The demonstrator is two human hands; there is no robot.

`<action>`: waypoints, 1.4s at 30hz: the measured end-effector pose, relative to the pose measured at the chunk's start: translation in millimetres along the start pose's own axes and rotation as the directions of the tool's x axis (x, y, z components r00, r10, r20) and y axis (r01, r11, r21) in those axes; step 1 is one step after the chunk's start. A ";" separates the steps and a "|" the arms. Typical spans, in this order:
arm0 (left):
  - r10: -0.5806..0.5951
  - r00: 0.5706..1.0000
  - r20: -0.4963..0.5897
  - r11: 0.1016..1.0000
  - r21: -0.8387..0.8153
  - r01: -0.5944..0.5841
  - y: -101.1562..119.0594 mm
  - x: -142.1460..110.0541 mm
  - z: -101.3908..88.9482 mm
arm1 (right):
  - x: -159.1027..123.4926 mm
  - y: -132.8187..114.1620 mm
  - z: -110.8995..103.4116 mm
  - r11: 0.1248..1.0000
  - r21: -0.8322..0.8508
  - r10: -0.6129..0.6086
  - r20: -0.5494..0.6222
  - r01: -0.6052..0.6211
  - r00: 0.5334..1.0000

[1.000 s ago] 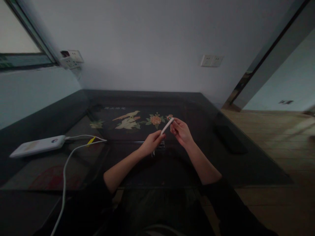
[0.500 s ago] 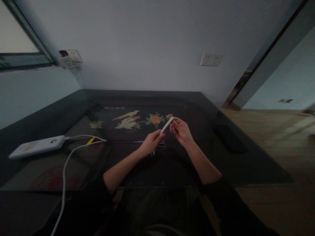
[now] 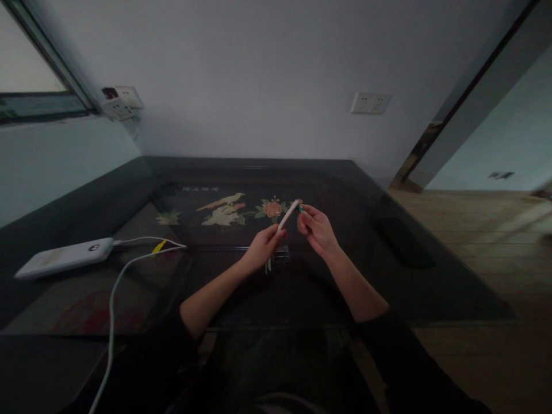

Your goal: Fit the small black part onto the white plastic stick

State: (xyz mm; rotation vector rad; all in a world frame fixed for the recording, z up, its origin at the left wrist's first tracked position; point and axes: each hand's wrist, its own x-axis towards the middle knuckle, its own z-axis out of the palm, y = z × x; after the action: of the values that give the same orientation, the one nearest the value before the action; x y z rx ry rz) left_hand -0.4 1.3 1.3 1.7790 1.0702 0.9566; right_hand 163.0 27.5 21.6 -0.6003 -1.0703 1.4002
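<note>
A slim white stick-shaped object [image 3: 288, 216] slants up and to the right, its lower end gripped in my closed left hand [image 3: 264, 245]. I cannot make out its exact kind. Close beside its upper end, the thumb and forefinger of my right hand [image 3: 318, 230] pinch a small teal-green piece [image 3: 301, 209], too small to name. Just under my left hand, a small shiny object [image 3: 282, 255] shows on the dark table [image 3: 328, 293], partly hidden. A thin pale strip [image 3: 268, 266] sits beside it, below the left wrist.
On the left lies a white power bank [image 3: 64, 257] with a white cable [image 3: 112, 310] bearing a yellow tag [image 3: 159, 247]. A dark flat object [image 3: 404, 242] rests on the right. Behind the table stands a wall with sockets [image 3: 371, 103].
The white stick's upper end has shifted slightly left and up, away from my right fingers. The teal-green piece now shows at my right fingertips, lower than before.
</note>
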 end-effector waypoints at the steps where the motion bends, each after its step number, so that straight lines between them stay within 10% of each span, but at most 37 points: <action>1: -0.007 1.000 -0.006 1.000 -0.003 0.007 -0.9 0.6 -0.4 | 0.2 0.4 -0.3 1.000 0.003 -0.002 0.004 0.002 1.000; 42: -0.032 0.999 -0.020 0.994 -0.101 0.030 -1.5 2.1 -0.6 | 0.9 3.1 -1.1 1.000 0.027 -0.012 0.016 0.012 1.000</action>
State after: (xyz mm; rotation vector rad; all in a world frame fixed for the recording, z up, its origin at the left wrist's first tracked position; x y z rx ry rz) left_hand -0.6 3.8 0.5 1.6694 1.0421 0.9955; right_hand 162.3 29.0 18.7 -0.5631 -1.0647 1.4093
